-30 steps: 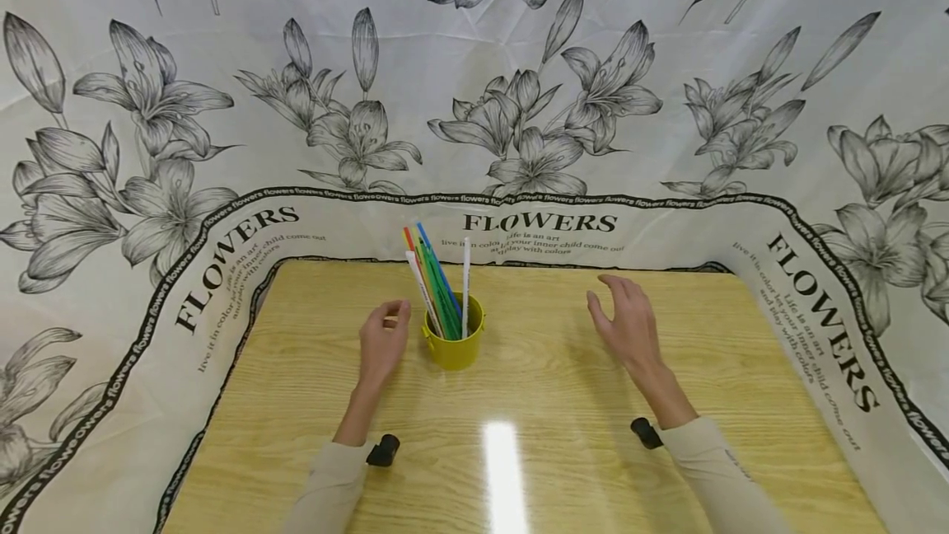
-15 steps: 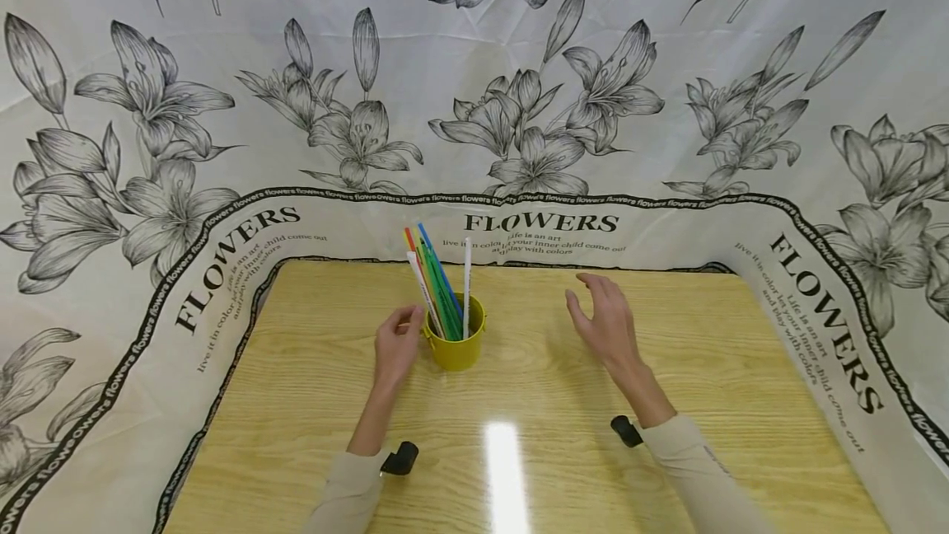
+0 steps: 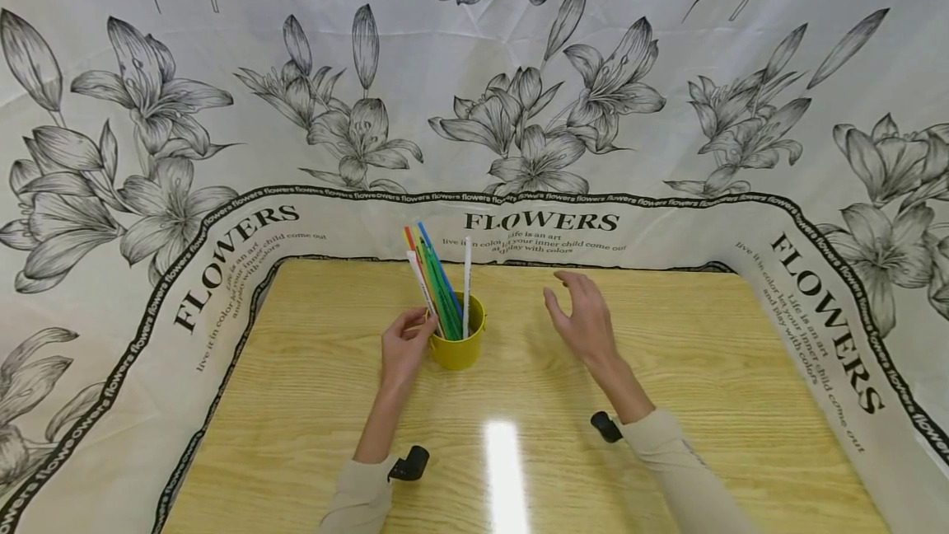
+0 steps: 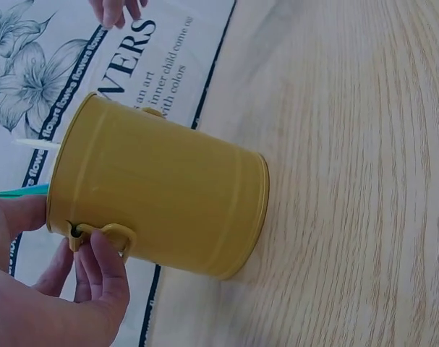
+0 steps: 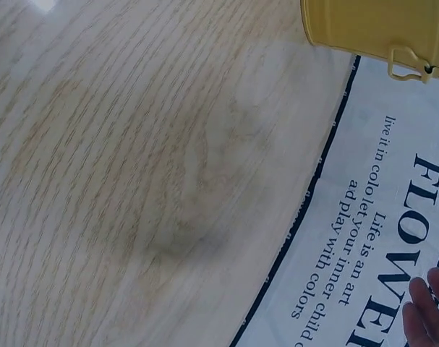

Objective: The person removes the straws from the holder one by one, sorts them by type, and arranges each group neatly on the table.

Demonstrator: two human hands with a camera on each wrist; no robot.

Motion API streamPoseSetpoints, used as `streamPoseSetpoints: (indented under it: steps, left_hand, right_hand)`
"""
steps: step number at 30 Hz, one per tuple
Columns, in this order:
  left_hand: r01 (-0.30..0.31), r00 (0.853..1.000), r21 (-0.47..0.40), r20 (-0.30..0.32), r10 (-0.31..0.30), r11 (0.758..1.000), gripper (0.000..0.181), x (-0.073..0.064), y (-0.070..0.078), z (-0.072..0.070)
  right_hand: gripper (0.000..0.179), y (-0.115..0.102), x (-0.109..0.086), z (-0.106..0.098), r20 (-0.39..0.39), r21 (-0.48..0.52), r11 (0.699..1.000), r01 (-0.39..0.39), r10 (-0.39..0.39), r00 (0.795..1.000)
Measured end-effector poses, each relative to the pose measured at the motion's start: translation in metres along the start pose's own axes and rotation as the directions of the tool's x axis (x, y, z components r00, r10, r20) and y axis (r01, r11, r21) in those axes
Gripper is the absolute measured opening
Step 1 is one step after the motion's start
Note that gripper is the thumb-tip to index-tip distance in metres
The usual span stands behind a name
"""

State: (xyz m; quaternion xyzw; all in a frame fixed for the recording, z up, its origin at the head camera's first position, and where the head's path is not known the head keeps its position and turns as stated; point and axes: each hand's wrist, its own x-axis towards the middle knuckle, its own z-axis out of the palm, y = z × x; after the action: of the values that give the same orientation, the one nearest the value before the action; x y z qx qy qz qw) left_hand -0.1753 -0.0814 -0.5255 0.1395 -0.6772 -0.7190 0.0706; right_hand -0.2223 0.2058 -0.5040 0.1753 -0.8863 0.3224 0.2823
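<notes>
Yellow bucket [image 3: 455, 355]: probably light and stiff, but watch those coloured sticks [image 3: 440, 291]

It's standing upright on the wooden table [image 3: 712, 369], beside your left hand [image 3: 404, 344], whose fingers look to be pinching it around the rim and side loop [image 4: 120, 231]; your right hand [image 3: 586, 324] has its thumb spread away from the fingers, holding nothing, apart from the bucket. Looks like thin painted metal to me, so I'd guess rigid, kinda slick on the smooth wall, more likely to dent than break. I'd hold it by the rim at both sides; most sticks lean left, so tilting that way could spill them.
</notes>
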Motion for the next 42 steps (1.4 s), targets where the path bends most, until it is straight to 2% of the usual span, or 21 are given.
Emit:
streamPoseSetpoints:
  steps: [10,19,31,42]
  left_hand:
    - [0.058,0.998,-0.096,0.016,-0.057,0.994,0.034,0.0,0.0,-0.001]
    - [0.172,0.985,-0.206,0.054,-0.164,0.963,0.035,0.001,0.0,-0.004]
    - [0.209,0.977,-0.211,0.092,-0.194,0.955,0.041,0.003,-0.001,-0.007]
    - [0.22,0.973,-0.217,0.114,-0.2,0.951,0.043,0.003,-0.001,-0.008]
  right_hand:
    - [0.033,-0.016,0.006,0.012,0.047,0.075,0.996,-0.043,0.039,0.998]
    - [0.032,-0.028,0.01,0.026,0.085,0.12,0.99,-0.069,0.059,0.995]
    - [0.032,-0.046,0.016,0.046,0.178,0.173,0.979,-0.11,0.079,0.981]
    - [0.033,-0.059,0.02,0.066,0.215,0.245,0.962,-0.118,0.065,0.974]
